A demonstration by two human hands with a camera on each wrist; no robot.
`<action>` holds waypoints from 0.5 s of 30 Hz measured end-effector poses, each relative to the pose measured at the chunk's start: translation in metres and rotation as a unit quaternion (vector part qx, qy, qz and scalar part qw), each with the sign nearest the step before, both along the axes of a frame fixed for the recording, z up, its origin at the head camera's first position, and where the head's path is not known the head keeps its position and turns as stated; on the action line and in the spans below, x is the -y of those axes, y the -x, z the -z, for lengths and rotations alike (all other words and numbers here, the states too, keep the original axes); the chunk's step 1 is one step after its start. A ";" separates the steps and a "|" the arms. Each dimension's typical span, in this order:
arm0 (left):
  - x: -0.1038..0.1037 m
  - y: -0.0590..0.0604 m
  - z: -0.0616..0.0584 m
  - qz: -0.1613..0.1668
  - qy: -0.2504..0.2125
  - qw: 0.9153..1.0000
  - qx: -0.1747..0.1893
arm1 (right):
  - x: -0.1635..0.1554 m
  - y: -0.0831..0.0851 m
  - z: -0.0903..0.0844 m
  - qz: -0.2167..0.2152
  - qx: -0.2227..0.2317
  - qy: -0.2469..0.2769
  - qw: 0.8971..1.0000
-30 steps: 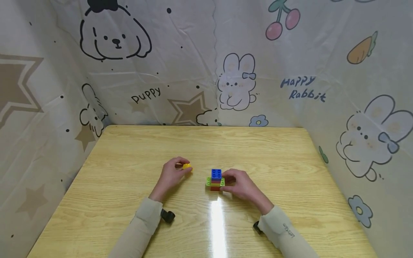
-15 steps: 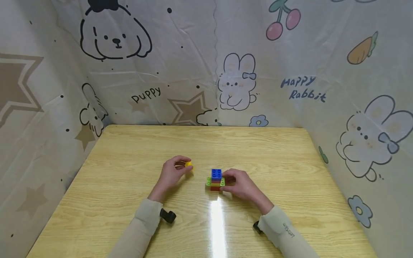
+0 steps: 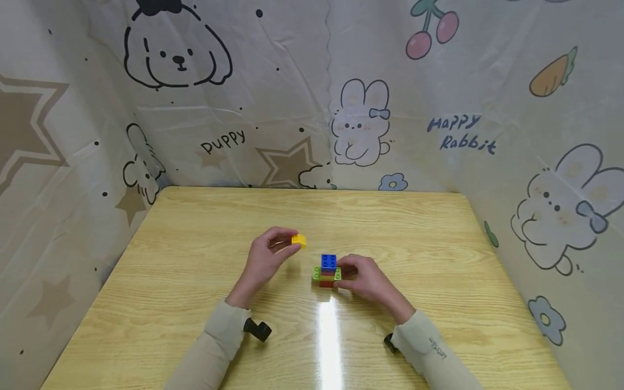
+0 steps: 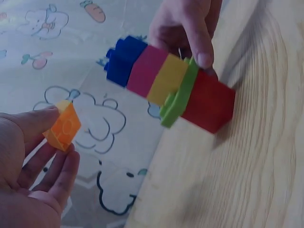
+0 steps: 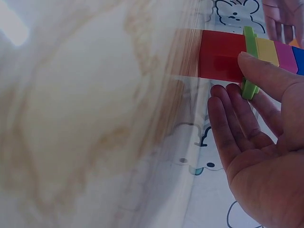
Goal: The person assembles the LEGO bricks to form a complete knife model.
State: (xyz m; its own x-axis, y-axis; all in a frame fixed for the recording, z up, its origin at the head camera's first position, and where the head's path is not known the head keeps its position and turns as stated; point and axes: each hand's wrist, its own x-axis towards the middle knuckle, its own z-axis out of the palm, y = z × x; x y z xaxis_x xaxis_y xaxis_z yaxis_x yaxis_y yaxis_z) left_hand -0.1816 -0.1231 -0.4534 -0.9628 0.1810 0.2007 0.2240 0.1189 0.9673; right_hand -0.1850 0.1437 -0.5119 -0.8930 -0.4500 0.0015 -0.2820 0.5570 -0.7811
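Note:
A small brick stack (image 3: 327, 271) stands on the wooden table (image 3: 195, 260): red at the bottom, then a green plate, yellow, magenta and blue on top (image 4: 168, 88) (image 5: 247, 54). My right hand (image 3: 363, 279) holds the stack from its right side, thumb on the green plate (image 5: 249, 61). My left hand (image 3: 265, 257) pinches a small yellow brick (image 3: 299, 240) (image 4: 63, 126) between thumb and fingertips, lifted off the table, up and left of the stack.
Cartoon-printed fabric walls (image 3: 341, 108) close in the table at the back and both sides. A glare streak (image 3: 330, 336) lies on the tabletop in front of the stack. Black wrist-camera mounts show at both sleeves (image 3: 257, 329).
My left hand has lifted the yellow brick and carried it right and farther back, closer to the stack. The right hand and the stack have stayed in place.

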 end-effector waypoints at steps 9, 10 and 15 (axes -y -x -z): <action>-0.022 -0.009 0.001 0.031 0.004 0.999 -0.035 | -0.001 0.000 -0.001 0.003 0.007 -0.004 1.000; -0.024 -0.009 0.002 0.034 0.005 0.999 -0.039 | -0.001 0.000 -0.001 0.002 0.007 -0.005 1.000; -0.031 -0.011 0.003 0.048 -0.002 0.998 -0.047 | -0.001 0.000 -0.002 -0.004 0.003 -0.007 1.000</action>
